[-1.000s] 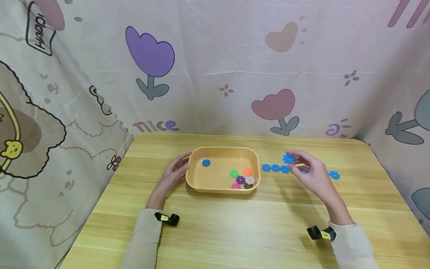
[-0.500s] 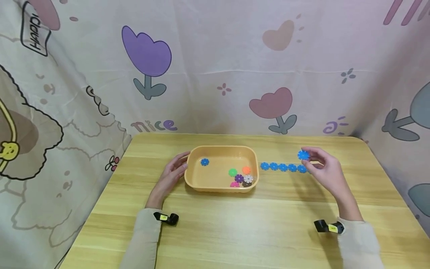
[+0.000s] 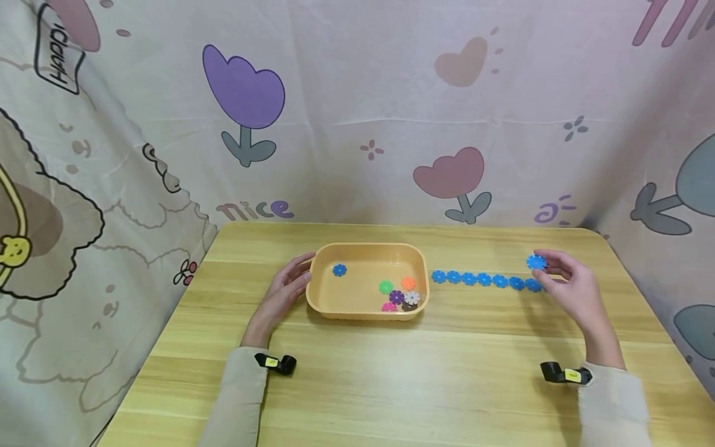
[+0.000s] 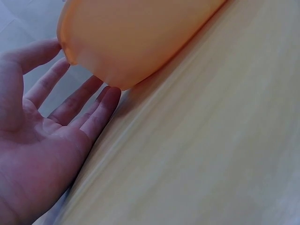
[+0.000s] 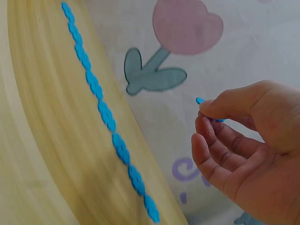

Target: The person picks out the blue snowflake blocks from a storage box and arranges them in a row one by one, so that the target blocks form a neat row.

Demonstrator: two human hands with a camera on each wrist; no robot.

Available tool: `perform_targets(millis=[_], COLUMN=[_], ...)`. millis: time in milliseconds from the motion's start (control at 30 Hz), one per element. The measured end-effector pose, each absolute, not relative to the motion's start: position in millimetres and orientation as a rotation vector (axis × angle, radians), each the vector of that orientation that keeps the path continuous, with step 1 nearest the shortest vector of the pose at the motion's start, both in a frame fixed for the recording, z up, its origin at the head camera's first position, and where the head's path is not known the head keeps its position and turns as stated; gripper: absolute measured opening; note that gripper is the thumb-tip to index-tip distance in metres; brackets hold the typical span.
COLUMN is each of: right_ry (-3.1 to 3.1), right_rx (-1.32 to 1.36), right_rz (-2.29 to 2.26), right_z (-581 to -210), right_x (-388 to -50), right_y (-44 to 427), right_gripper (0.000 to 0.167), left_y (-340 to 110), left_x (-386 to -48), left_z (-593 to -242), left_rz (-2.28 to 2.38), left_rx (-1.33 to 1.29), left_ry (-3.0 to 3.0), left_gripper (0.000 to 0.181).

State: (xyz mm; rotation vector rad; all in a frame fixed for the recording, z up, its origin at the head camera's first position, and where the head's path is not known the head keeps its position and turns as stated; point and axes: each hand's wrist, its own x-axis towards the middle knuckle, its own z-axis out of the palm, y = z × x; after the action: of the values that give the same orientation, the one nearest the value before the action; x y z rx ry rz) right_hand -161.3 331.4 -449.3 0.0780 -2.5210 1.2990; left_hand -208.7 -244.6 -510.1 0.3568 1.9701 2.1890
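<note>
Between thumb and fingertips my right hand (image 3: 575,288) pinches a blue snowflake disc (image 3: 536,262). It is held above the right end of a row of blue snowflake discs (image 3: 484,279) on the table; in the right wrist view only the edge of the held disc (image 5: 200,101) shows. At the left end of a yellow plastic basin (image 3: 365,313), my left hand (image 3: 286,292) touches the outer wall with extended fingers. The left wrist view has these fingertips against the basin (image 4: 126,42). One blue snowflake disc (image 3: 339,270) lies inside it on the left.
In the basin's right front corner several snowflake discs lie together, among them a green one (image 3: 386,287), an orange one (image 3: 409,283) and a purple one (image 3: 396,297). Behind the wooden table (image 3: 391,379) hangs a printed curtain (image 3: 346,93).
My right hand has moved to the right above the row, carrying the blue snowflake disc, so more of the row shows. The left hand stays at the basin.
</note>
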Motion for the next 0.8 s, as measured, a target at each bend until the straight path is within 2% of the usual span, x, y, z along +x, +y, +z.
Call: perform_targets(millis=[500, 800], right_ry=[-2.580, -2.635], right_rx=[-0.199, -0.281], right_rz=[1.284, 1.164], right_z=[-473, -487], right_x=[-150, -148], right_y=[370, 389], right_gripper=[0.046, 0.043], left_y=[-245, -244], left_x=[-208, -209], left_z=[-509, -510], left_rz=[2.184, 2.187], left_rx=[0.364, 0.356], left_ry=[1.973, 1.977], left_gripper=[0.051, 0.051])
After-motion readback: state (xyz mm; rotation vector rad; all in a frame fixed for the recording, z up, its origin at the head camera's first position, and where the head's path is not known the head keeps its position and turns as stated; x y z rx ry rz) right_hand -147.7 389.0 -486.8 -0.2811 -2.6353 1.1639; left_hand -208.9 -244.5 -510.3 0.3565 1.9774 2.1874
